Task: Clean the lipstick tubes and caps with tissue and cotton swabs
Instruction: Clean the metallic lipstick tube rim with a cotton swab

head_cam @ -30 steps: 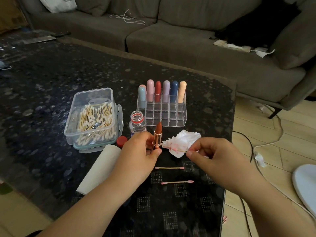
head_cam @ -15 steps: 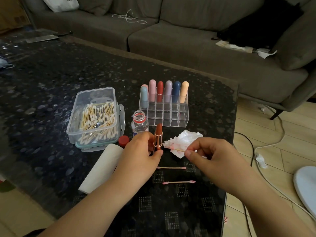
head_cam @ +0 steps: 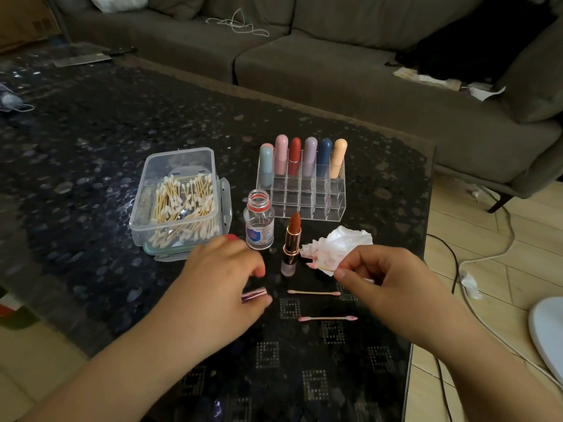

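Tube-cleaning step looked done: lipstick (head_cam: 292,244) stood free; left hand (head_cam: 224,281) gripped cap (head_cam: 254,294) at its 7 o'clock, right hand (head_cam: 385,284) pinched swab (head_cam: 320,267). Next prob.: swab inside cap.

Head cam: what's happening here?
A person is cleaning lipsticks at a dark table. The uncapped lipstick stands upright on its own, touched by neither of the hands. The right hand pinches a stained cotton swab in front of a crumpled tissue. The left hand reaches down onto a small pink piece, possibly the cap. Two used swabs lie nearby; six capped tubes wait in the clear organizer.
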A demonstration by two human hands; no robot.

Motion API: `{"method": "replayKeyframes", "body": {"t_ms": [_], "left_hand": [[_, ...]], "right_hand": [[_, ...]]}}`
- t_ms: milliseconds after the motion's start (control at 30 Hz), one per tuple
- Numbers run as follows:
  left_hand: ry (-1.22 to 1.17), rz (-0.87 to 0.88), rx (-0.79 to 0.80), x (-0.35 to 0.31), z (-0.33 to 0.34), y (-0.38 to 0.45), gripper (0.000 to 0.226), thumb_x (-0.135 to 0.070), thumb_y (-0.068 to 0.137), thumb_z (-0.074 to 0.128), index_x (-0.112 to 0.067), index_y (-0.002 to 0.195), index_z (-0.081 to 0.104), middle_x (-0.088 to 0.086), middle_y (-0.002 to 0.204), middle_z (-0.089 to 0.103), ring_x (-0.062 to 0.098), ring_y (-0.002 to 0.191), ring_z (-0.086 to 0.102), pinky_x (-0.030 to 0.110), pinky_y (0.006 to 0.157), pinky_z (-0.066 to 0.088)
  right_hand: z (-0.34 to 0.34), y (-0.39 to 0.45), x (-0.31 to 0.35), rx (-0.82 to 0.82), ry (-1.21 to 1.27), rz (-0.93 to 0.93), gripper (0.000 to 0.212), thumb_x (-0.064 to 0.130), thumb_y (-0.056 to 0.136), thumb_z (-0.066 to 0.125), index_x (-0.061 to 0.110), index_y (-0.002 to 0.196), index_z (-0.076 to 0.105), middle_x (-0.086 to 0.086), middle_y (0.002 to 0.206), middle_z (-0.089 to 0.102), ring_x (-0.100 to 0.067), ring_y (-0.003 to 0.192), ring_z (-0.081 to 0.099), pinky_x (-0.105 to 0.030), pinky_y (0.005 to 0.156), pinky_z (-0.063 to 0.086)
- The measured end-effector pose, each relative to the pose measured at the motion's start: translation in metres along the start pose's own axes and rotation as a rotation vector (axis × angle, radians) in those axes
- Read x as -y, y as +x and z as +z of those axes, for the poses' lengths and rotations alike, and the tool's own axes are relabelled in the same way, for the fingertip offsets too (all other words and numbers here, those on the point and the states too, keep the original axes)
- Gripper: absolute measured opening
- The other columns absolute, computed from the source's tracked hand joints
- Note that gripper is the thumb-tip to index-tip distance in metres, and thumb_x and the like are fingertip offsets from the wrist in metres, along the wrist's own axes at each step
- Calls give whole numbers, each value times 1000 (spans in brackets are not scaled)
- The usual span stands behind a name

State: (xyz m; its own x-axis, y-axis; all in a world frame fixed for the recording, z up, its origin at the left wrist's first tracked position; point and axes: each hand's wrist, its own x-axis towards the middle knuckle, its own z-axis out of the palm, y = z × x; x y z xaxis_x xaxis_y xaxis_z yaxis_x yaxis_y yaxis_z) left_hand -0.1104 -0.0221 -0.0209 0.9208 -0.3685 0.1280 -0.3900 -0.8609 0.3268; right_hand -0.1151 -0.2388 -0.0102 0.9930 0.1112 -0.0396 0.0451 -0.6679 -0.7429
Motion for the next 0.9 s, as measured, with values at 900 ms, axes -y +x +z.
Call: {"method": "replayKeyframes", "body": {"t_ms": [900], "left_hand": [[-935, -90, 155, 9, 0, -3, 28, -52, 77, 51, -43, 100, 62, -13, 79, 64, 7, 74, 64, 27, 79, 52]], "right_hand": [[6, -14, 9, -197, -37, -478, 14, 34, 83, 58, 28, 84, 71, 15, 74, 65, 0, 67, 60, -5, 60, 41]]}}
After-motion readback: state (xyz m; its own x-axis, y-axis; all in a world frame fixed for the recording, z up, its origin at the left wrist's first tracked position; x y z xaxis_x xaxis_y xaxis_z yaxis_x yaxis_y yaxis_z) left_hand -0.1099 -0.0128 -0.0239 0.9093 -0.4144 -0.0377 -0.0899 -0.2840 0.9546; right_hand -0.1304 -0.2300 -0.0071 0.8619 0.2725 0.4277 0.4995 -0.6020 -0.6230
